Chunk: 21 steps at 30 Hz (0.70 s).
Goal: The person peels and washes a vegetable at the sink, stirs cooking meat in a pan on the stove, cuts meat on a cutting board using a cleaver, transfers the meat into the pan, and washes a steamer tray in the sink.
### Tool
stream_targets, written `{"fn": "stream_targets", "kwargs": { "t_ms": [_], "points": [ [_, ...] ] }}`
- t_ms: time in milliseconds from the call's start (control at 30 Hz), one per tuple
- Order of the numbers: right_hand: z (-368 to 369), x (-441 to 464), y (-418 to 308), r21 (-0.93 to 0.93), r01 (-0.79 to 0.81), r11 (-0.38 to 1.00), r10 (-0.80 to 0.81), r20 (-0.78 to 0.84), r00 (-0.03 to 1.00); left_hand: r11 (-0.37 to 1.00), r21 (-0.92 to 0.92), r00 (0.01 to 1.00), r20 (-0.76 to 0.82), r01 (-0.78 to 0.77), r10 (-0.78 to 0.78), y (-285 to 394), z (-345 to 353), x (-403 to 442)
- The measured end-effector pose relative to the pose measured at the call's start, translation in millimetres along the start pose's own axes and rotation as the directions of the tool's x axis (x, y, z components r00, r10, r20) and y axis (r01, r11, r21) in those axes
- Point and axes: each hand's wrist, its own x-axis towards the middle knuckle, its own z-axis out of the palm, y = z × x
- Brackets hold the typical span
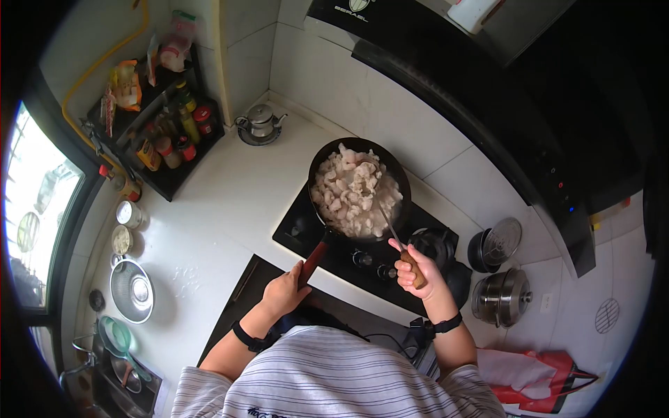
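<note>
My left hand (282, 291) is closed around the reddish-brown handle (315, 262) of a dark wok (402, 175). The wok sits on the left part of a black gas stove (293, 226). Pale, whitish chunks of meat (348, 184) fill it, with some cloudy liquid at the right side. In my right hand (424, 273) is a spatula (391, 226) with a wooden grip and a thin metal shaft. Its shaft slants down into the wok's right side, and its head is hidden among the meat.
A black range hood (446, 97) hangs over the stove. Pots (498, 296) stand at right, near a second burner (432, 247). On the left counter are a colander (132, 290), jars (122, 239), a spice rack (174, 177) and a small metal pot (260, 122). A sink (143, 400) lies lower left.
</note>
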Motion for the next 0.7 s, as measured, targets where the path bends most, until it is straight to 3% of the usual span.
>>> {"fn": "stream_targets", "kwargs": {
  "t_ms": [67, 200, 267, 300, 367, 433, 500, 633, 700],
  "points": [
    [9, -4, 1, -0.248, -0.003, 0.969, -0.034, -0.146, 0.989, 1.000, -0.001, 1.000, -0.001, 0.004, -0.004, 0, 0, -1],
    [19, -12, 7, -0.461, 0.031, 0.887, -0.144, -0.211, 0.967, 1.000, -0.015, 1.000, -0.016, -0.001, 0.001, 0, 1, -2],
    [21, -14, 3, -0.745, 0.019, 0.667, -0.318, -0.262, 0.911, 1.000, -0.024, 1.000, -0.014, 0.004, -0.005, 1, 1, -2],
    [20, -13, 0, -0.743, 0.017, 0.669, -0.318, -0.265, 0.911, 1.000, -0.028, 1.000, -0.018, 0.004, -0.005, 1, 2, -2],
    [22, -5, -10, -0.962, -0.127, 0.241, -0.485, -0.233, 0.843, 1.000, -0.029, 1.000, -0.021, 0.003, -0.003, 1, 2, -2],
    [33, 0, -20, -0.956, -0.291, 0.035, -0.559, -0.260, 0.788, 1.000, -0.004, 1.000, -0.025, 0.013, -0.013, 2, 1, -2],
    [2, 16, -33, -0.786, -0.292, -0.545, -0.648, 0.174, 0.741, 1.000, -0.010, 1.000, -0.022, 0.018, -0.018, 2, 1, -2],
    [16, 38, -34, -0.792, -0.352, -0.500, -0.682, 0.109, 0.723, 0.999, -0.013, 0.999, -0.012, 0.042, -0.042, 3, 1, -3],
    [10, 50, -31, -0.757, -0.371, -0.538, -0.637, 0.077, 0.767, 1.000, -0.002, 0.999, -0.033, 0.027, -0.027, 0, 5, -3]
  ]
}}
